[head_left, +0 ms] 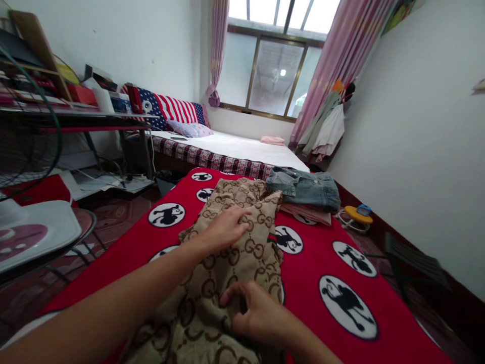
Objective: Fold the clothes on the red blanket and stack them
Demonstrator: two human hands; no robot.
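Note:
A beige garment with a brown letter pattern point(227, 263) lies crumpled on a red blanket point(314, 263) printed with black-and-white round figures. My left hand point(225, 227) rests flat on the upper part of the garment, fingers stretched out toward the right. My right hand point(253, 311) presses on the lower part of the garment, fingers curled and pinching a fold of the cloth. Both forearms reach in from the bottom left and bottom.
A folded denim garment point(306, 187) on a pink one point(306, 212) sits at the blanket's far end. Beyond is a bed with a white sheet point(235, 146) and pillows. A cluttered desk point(76, 116) and fan stand left; a yellow toy point(356, 215) and dark stool point(413, 260) right.

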